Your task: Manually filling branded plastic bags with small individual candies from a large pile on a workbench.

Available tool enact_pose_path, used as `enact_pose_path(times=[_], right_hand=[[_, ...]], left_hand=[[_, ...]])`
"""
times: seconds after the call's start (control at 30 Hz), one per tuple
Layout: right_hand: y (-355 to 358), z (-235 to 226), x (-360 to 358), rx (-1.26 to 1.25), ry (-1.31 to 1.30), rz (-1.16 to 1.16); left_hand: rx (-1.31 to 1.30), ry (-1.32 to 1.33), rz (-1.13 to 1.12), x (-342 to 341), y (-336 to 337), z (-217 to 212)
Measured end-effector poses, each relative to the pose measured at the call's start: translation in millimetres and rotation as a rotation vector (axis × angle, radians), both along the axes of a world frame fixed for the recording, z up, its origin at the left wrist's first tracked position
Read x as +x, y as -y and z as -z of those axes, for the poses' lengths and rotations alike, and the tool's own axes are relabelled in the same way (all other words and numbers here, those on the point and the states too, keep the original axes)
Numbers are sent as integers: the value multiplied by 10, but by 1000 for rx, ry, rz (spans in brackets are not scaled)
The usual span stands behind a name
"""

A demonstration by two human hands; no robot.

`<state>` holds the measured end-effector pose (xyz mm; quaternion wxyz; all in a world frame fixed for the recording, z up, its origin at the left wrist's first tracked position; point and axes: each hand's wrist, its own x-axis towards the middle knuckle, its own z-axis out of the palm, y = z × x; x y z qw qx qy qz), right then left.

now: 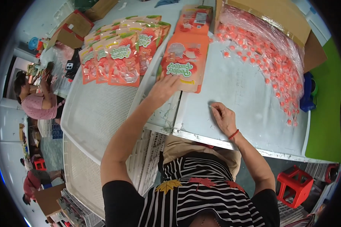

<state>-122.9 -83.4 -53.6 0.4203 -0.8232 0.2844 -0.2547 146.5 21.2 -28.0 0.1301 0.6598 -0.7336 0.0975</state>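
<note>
Partly, left hand (pixel 163 90) over pouch (pixel 182 62) btm.

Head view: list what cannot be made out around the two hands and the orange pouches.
- Left hand: its fingertips cover part of the top orange pouch; the count of pouches stacked beneath is hidden.
- Right hand: fingers curled on the metal table; whether they pinch anything is too small to tell.
- Small wrapped candies: too small and blurred to count.
</note>
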Motion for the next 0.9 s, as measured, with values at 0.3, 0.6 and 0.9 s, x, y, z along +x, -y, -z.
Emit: enact_pose_path(times=[0.3, 0.6, 0.9], right_hand=[[-59, -11, -96, -8, 18, 79], [-83, 40, -31, 20, 37, 108], [-41, -392, 794, 674, 264, 213]], left_hand=[[-29, 100, 42, -127, -33, 63], [-207, -160, -62, -82, 85, 23], [1, -569, -240, -609, 454, -429]])
